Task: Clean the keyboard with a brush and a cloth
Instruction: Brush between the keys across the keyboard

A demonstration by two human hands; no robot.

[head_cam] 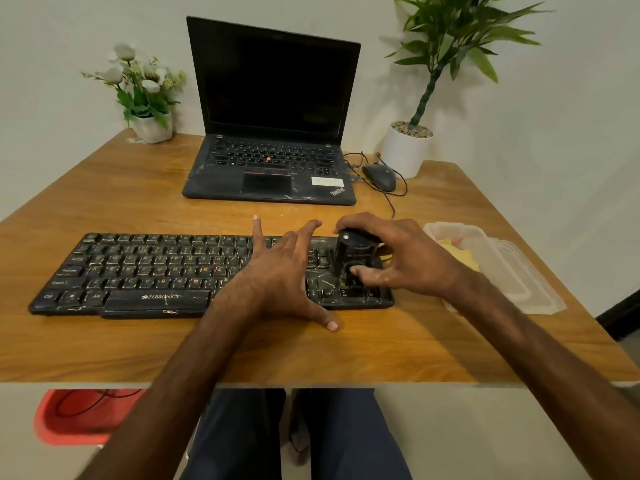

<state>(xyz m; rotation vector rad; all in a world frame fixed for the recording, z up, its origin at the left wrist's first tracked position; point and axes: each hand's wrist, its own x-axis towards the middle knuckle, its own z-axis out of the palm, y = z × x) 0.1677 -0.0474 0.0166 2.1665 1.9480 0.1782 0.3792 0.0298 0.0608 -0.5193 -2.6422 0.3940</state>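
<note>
Over the numpad end of the keyboard [138, 271], a black brush [353, 252] is gripped from above by the right hand [405, 258], thumb on its near side; bristle contact cannot be confirmed. Keyboard is pinned by the left hand [280, 271], fingers spread straight, thumb on the table [138, 341] at the near edge. Step judged: brushing, early, since pale debris is seen across most keys. Short strokes along the key rows are advised, debris driven toward one edge, pressure kept light so grit is not packed into gaps. Yellow cloth [457, 252] is parked in the clear container [512, 271] just right of the keyboard, untouched.
</note>
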